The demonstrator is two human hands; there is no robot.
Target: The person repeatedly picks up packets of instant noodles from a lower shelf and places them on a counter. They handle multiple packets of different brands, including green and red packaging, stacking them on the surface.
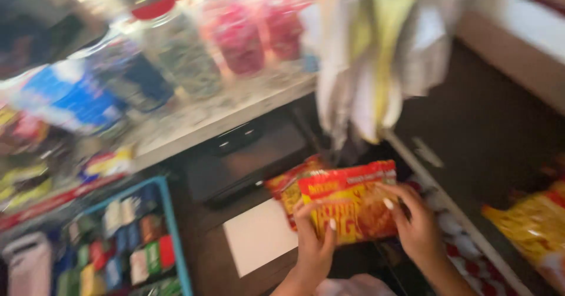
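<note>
The red-and-yellow plastic snack packet (352,204) is off the shelf, gripped at its edges by left hand (315,249) and right hand (415,225); a second similar packet (285,191) sits just behind it, untouched.

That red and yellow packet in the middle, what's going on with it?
A person holds the red and yellow packet in both hands, the left hand at its lower left edge and the right hand on its right side. A second, similar packet shows just behind it. Above is a counter with clear jars on it, and a blue rack of small packs stands to the left. The picture is blurred, so finer detail cannot be told.
</note>
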